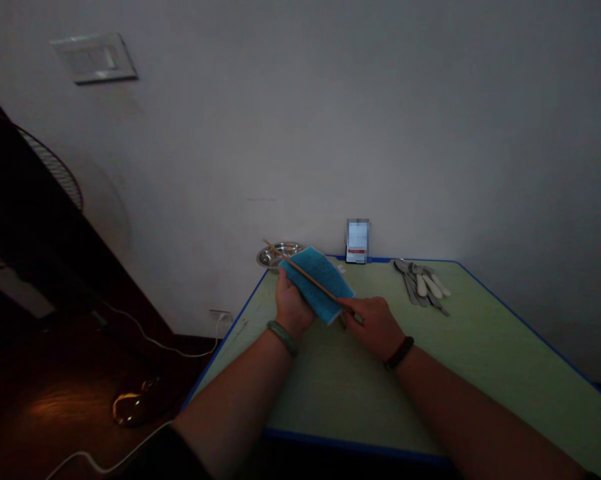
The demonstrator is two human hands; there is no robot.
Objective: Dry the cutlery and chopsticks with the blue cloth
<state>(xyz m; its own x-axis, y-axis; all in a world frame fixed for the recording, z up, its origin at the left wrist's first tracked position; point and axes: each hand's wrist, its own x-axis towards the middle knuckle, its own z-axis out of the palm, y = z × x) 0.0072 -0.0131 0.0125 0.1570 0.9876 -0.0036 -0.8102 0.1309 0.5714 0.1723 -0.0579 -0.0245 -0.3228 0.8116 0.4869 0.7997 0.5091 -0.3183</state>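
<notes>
My left hand (293, 305) holds a blue cloth (325, 273) from below, its thumb up at the near-left edge; most of its fingers are hidden under the cloth. A thin wooden stick that looks like a chopstick (300, 269) lies slantwise across the cloth, its far end reaching over a shiny metal bowl (261, 260). My right hand (375, 323) is closed on the stick's near end, index finger stretched along it. A short brown bit below that hand may be another stick's end; I cannot tell. Both hands are above the table.
The light green table (480, 347) has a blue edge and stands against the wall. A lit phone (357, 241) is propped at its back. Several spoons and forks (420, 283), some white-handled, lie at the back right. A fan (55, 167) and a white cable (170, 350) are at the left.
</notes>
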